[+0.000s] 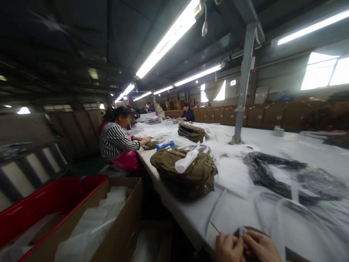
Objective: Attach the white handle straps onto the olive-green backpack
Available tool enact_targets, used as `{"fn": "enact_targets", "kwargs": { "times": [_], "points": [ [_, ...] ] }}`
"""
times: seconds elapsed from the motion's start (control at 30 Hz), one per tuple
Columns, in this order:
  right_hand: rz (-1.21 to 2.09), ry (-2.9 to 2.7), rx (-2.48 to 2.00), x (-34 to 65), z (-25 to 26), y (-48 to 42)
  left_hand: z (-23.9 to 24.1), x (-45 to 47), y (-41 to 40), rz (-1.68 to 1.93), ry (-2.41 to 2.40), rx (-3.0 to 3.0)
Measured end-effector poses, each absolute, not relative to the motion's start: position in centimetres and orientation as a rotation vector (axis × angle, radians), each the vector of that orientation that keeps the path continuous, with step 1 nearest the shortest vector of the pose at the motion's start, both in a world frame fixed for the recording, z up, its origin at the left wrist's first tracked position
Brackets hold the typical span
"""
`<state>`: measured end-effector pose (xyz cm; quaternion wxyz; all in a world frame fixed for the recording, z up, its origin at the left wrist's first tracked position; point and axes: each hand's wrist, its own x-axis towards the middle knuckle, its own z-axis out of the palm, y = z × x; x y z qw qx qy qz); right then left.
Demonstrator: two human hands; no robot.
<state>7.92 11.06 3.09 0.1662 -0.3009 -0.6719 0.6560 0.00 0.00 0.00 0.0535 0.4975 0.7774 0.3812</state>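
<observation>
At the bottom edge of the view, my left hand (228,248) and my right hand (261,246) are pressed together, fingers pinched on a small dark item with a pale tag (243,231) that I cannot make out. They rest at the near edge of a long white table (191,214). A stack of olive-green bags (185,173) with a white roll on top lies just beyond my hands to the left.
A person in a striped top (117,142) sits at the table's left side. A second stack of olive bags (192,131) and dark straps (261,171) lie further along. A cardboard box (120,218) and red bin (54,196) stand on my left. A grey post (242,83) rises from the table.
</observation>
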Motion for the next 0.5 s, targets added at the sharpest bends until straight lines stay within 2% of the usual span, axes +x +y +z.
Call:
{"fn": "enact_targets", "kwargs": {
  "times": [0.13,0.27,0.37,0.5],
  "points": [
    [1.785,-1.886,-0.736,8.6,5.2,9.9,3.4,0.8,-2.1,1.09,2.326,1.698],
    [1.802,-1.831,-0.793,8.0,5.2,9.6,4.0,0.4,-2.2,1.024,2.331,1.762],
    [1.728,-1.777,-0.864,7.7,4.2,9.5,3.4,0.2,-1.9,1.166,2.221,1.704],
    [1.746,-1.745,-0.84,7.8,3.5,9.6,2.7,-0.7,-0.9,1.424,2.228,1.314]
  ]
}}
